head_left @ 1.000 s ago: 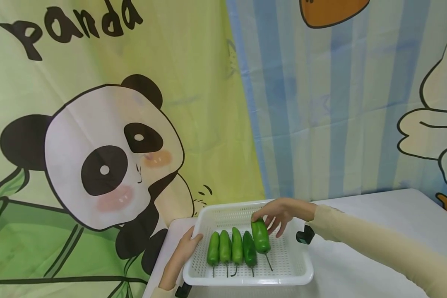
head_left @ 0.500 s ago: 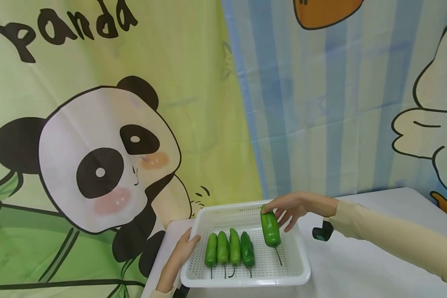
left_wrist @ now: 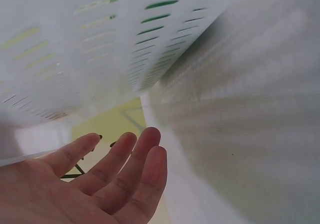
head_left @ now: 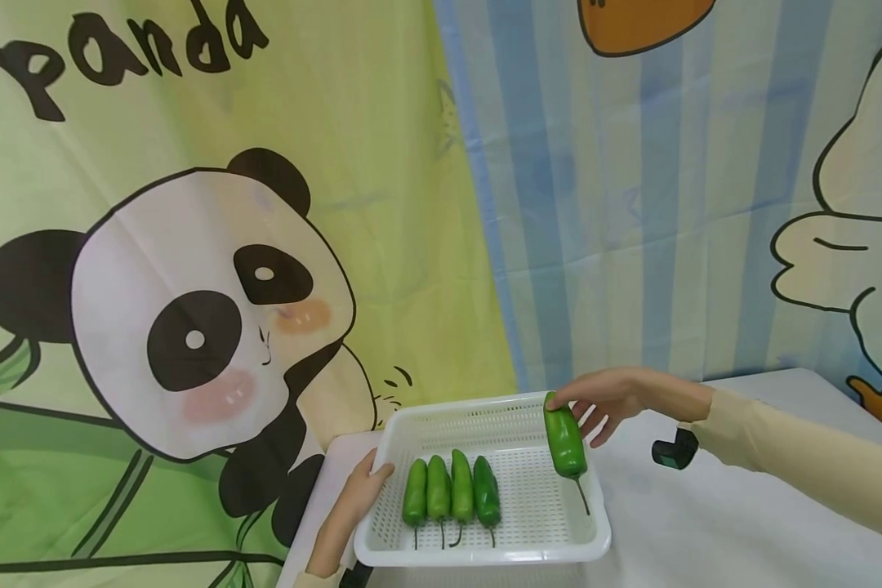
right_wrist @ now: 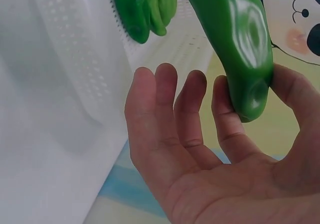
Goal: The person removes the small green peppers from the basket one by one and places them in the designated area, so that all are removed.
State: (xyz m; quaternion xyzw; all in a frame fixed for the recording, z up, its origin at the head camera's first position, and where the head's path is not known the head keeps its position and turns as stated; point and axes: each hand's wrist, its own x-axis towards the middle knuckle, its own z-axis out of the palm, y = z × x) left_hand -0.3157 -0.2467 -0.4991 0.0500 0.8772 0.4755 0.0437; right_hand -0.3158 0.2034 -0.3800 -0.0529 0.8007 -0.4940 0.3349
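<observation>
My right hand (head_left: pixel 610 396) pinches a large green chili pepper (head_left: pixel 564 445) by its tip between thumb and index finger. The pepper hangs tilted, stem down, over the right side of a white perforated plastic basket (head_left: pixel 485 558). In the right wrist view the other fingers (right_wrist: pixel 165 109) stand apart from the pepper (right_wrist: pixel 245 44). Several green chili peppers (head_left: pixel 438 490) lie side by side in the basket's left half, stems toward the front. My left hand (head_left: pixel 360 494) holds the left rim, thumb over it; its other fingers (left_wrist: pixel 120 179) extend outside, below the basket wall (left_wrist: pixel 90 49).
The basket stands on a white-covered table (head_left: pixel 706 506). Behind hangs a curtain (head_left: pixel 617 204) with a panda print and blue stripes. Dark wrist cameras (head_left: pixel 674 449) are strapped to both wrists.
My right hand has lifted the large pepper away from the row and carried it rightward toward the basket's right wall. The left hand stays at the rim; the other peppers lie still.
</observation>
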